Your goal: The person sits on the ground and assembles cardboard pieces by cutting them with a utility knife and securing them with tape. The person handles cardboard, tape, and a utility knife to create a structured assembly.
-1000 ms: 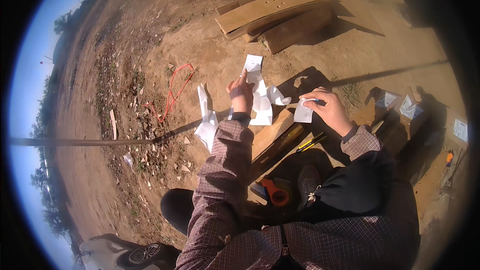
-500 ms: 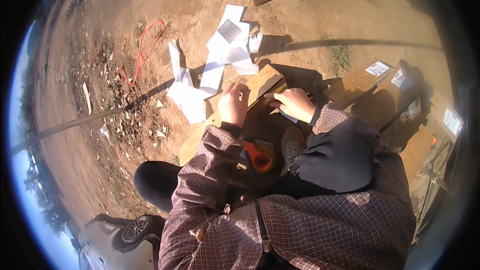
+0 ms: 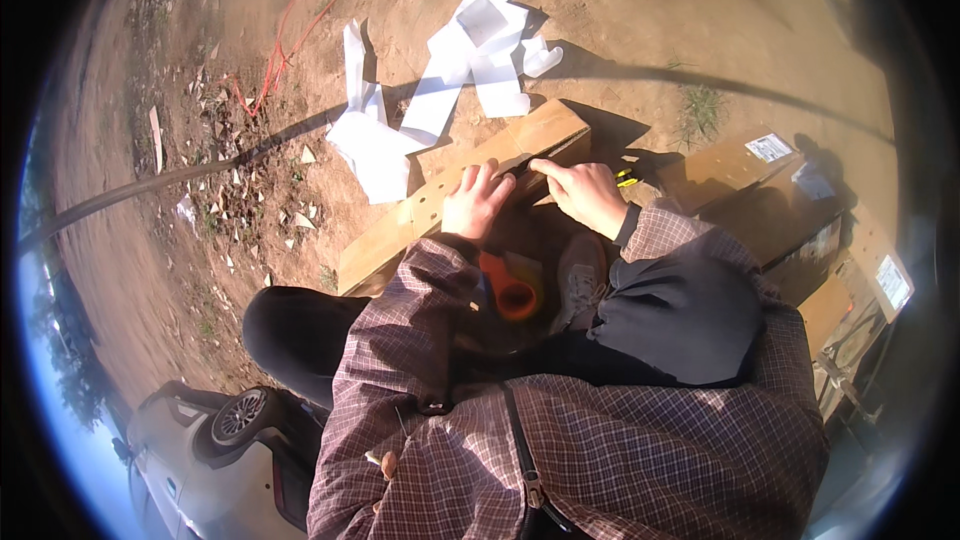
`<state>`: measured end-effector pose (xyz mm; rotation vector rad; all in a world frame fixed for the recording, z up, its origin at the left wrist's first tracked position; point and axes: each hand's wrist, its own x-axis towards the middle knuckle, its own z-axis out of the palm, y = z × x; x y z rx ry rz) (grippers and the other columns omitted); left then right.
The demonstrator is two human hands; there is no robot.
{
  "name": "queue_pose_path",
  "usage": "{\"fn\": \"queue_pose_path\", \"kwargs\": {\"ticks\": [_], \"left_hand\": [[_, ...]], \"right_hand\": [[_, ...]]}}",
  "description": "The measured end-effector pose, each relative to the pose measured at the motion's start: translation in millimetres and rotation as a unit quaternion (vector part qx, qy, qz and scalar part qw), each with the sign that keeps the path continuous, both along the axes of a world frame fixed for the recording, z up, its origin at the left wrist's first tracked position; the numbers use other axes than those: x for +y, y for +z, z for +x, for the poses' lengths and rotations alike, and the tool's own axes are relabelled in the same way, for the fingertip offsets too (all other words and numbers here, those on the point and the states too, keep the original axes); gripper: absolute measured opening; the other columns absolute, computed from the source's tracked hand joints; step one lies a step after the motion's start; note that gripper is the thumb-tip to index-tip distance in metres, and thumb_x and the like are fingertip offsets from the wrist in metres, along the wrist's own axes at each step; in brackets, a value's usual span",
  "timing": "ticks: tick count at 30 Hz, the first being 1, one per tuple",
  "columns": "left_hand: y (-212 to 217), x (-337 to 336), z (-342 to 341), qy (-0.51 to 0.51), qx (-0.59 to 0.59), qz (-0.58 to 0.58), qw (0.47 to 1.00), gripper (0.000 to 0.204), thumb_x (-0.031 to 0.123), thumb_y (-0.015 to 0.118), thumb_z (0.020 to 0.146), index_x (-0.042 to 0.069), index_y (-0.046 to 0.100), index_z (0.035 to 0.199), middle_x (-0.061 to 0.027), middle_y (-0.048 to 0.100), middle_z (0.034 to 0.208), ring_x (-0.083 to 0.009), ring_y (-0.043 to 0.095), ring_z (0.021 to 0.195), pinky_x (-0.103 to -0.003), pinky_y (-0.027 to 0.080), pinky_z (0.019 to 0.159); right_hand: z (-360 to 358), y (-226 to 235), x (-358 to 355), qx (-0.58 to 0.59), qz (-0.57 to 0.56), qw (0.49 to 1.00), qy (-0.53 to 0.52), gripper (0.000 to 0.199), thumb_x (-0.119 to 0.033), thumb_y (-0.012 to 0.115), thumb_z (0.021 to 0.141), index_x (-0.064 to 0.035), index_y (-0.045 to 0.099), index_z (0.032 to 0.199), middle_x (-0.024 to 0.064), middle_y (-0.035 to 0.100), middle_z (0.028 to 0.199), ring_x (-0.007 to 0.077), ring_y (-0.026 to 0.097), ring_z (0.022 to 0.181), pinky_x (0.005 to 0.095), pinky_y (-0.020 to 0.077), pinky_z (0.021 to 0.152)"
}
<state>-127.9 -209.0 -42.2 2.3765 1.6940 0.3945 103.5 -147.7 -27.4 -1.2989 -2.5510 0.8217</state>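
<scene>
A long brown cardboard box (image 3: pixel 400 225) lies slantwise on the dirt before me, with a row of small holes in its top. My left hand (image 3: pixel 475 202) grips its near edge with bent fingers. Close by, my right hand (image 3: pixel 588 197) has its index finger reaching to the near side by the box's far end, the other fingers curled. Between the hands is a dark gap or strip, too shaded to make out. Whatever the right fingers pinch is hidden. Below the hands, beside my shoe (image 3: pixel 580 285), sits an orange ring-shaped thing (image 3: pixel 513 297).
White sheets (image 3: pixel 425 120) lie beyond the box. A small yellow-and-black object (image 3: pixel 627 178) is right of my right hand. Flattened labelled cardboard (image 3: pixel 730 165) spreads on the right. A red cord (image 3: pixel 280 50), wood chips and a parked car (image 3: pixel 200 450) are left.
My left hand has come down from above the box onto its near edge. The right index finger has straightened toward the box. The view has shifted, so the sheets sit higher.
</scene>
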Motion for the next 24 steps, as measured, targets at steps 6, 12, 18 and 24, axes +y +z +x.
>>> {"fn": "queue_pose_path", "kwargs": {"ticks": [6, 12, 18, 24], "left_hand": [[-6, -16, 21, 0.085, 0.018, 0.020, 0.996, 0.038, 0.013, 0.064, 0.081, 0.017, 0.071, 0.118, -0.0037, 0.055, 0.100, -0.0220, 0.056, 0.089, -0.036, 0.048, 0.077], [1, -16, 26, 0.128, 0.001, -0.007, 0.992, 0.037, 0.014, 0.064, 0.080, 0.015, 0.071, 0.117, -0.0050, 0.054, 0.102, -0.0237, 0.056, 0.093, -0.036, 0.049, 0.079], [0, -16, 33, 0.169, -0.052, -0.036, 0.984, 0.038, 0.009, 0.063, 0.080, 0.016, 0.072, 0.116, -0.0057, 0.052, 0.102, -0.0268, 0.055, 0.092, -0.039, 0.051, 0.076], [-8, -12, 27, 0.200, -0.126, -0.074, 0.969, 0.027, 0.012, 0.066, 0.080, 0.018, 0.079, 0.104, -0.0070, 0.049, 0.101, -0.0292, 0.053, 0.099, -0.042, 0.051, 0.073]], "right_hand": [[-13, 12, 0, 0.014, -0.074, 0.996, -0.035, 0.022, -0.024, 0.061, 0.097, -0.0202, 0.074, 0.115, 0.0124, 0.069, 0.069, 0.0322, 0.069, 0.063, 0.0446, 0.0537, 0.060], [-7, 4, 8, 0.023, -0.219, 0.973, -0.065, 0.028, -0.029, 0.063, 0.099, -0.0122, 0.073, 0.120, 0.0141, 0.076, 0.099, 0.0214, 0.074, 0.086, 0.0359, 0.0568, 0.073], [18, 25, 25, 0.233, -0.695, 0.641, -0.227, 0.044, -0.021, 0.057, 0.105, -0.0091, 0.050, 0.147, 0.0042, 0.067, 0.126, 0.0141, 0.066, 0.115, 0.0339, 0.0538, 0.101], [24, 48, 21, 0.376, -0.726, 0.486, -0.308, 0.032, -0.017, 0.051, 0.107, 0.0024, 0.059, 0.132, 0.0111, 0.061, 0.132, 0.0211, 0.061, 0.121, 0.0343, 0.0509, 0.111]]}}
